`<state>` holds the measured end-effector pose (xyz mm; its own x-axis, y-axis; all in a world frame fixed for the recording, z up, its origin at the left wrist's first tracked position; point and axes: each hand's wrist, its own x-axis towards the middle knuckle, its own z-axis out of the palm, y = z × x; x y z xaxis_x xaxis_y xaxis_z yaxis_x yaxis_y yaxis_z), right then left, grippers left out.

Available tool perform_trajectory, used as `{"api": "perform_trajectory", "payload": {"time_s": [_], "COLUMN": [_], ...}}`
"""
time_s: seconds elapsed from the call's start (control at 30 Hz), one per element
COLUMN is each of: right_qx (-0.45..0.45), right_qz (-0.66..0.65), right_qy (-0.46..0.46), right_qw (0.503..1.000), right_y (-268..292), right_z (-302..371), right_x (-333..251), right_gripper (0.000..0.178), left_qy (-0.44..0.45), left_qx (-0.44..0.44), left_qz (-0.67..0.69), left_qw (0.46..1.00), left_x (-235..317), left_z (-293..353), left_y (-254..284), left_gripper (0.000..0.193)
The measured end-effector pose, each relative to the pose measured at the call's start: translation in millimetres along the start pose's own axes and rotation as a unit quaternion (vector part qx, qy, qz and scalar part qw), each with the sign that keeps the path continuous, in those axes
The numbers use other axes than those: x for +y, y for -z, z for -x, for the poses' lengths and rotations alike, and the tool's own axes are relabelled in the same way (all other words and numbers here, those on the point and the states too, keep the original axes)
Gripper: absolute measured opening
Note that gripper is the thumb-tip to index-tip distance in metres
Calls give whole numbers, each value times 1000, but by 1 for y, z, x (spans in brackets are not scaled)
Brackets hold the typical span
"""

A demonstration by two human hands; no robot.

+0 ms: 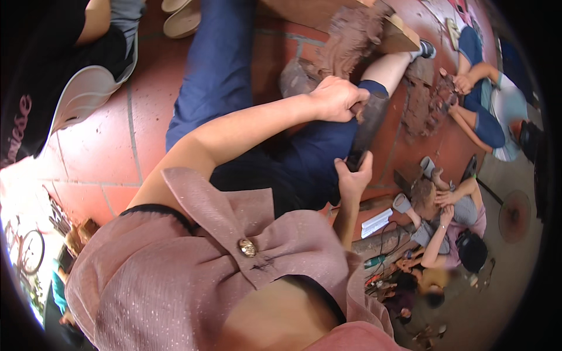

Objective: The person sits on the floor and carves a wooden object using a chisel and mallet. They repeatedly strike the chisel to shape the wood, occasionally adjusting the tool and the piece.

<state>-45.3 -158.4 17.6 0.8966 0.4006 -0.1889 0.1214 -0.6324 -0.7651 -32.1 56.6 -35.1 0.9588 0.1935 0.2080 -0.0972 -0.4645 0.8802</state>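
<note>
My left hand (336,100) is closed in a fist over my bent knee. A small light-brown piece (359,112) pokes out of the fist; what it belongs to is too small and blurred to tell. A long, dark, flat bar (371,124) slants beside the knee, its upper part right by this fist. Around the lower end of the bar, my right hand (354,175) is closed, thumb on one side and fingers on the other. The fingers' far side is hidden.
A reddish-brown carved piece (351,35) stands ahead beside a wooden block (401,36). Co-workers sit at the right with another carved piece (430,105) and a rounded brown block (422,196). A white ridged object (376,223) and dark cables lie by my right arm. A person in black is at the left.
</note>
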Motion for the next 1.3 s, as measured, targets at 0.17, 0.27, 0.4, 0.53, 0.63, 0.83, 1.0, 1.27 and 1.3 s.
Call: {"api": "perform_trajectory", "payload": {"time_s": [0.17, 0.27, 0.4, 0.53, 0.63, 0.83, 1.0, 1.27, 1.3], "right_qx": [-9, -24, -65, -80, -83, -89, -94, -91, -90], "right_qz": [-98, -152, -176, -164, -179, -182, -176, -164, -164], "right_qy": [-88, -140, -152, -147, -165, -170, -168, -166, -166], "right_qw": [991, 978, 970, 972, 966, 964, 965, 968, 968], "right_y": [3, 4, 2, 3, 5, 7, 6, 5, 5], "right_z": [5, 2, -2, -9, -10, -11, -12, -12, -12], "right_x": [21, 12, 28, 28, 31, 31, 32, 33, 34], "right_gripper": [32, 31, 42, 42, 42, 42, 42, 40, 40], "left_qy": [3, 52, 116, 218, 228, 257, 249, 255, 262], "left_qx": [23, 166, 254, 266, 232, 256, 229, 178, 178], "left_qz": [75, 224, 196, 205, 380, 497, 470, 358, 321], "left_qw": [997, 959, 940, 916, 866, 788, 815, 881, 892], "left_x": [29, 24, -19, -40, -50, -55, -47, -28, -23], "left_z": [10, 9, 19, 50, 73, 100, 87, 81, 81], "left_y": [17, 55, 126, 156, 150, 132, 120, 79, 76], "left_gripper": [12, 11, 25, 39, 25, 16, 26, 15, 15]}}
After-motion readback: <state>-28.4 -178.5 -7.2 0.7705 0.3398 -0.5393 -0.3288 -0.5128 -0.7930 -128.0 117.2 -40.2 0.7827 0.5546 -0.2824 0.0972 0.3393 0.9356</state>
